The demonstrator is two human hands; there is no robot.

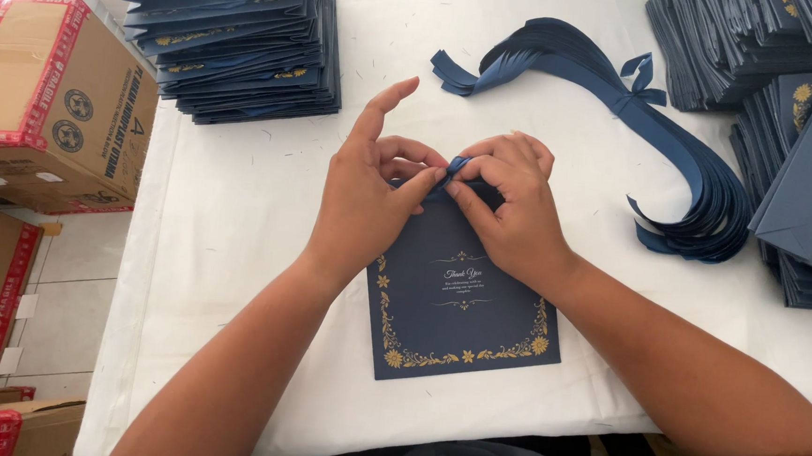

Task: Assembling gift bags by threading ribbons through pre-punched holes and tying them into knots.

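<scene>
Head view: both hands [445, 198] pinch ribbon [456, 165] on card [458, 306].

card [462, 302] ctr on table [238, 208] | stack [239, 39] behind-L | ribbons [621, 91] behind-R | boxes [48, 93] L

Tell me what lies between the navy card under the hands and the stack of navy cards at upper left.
Only bare white table cover lies between the card and the stack in the head view.

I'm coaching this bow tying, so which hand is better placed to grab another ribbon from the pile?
Probably the right hand: the navy ribbon pile curves along its side. Both it and the left hand are pinching the small ribbon bow atop the navy card.
</scene>
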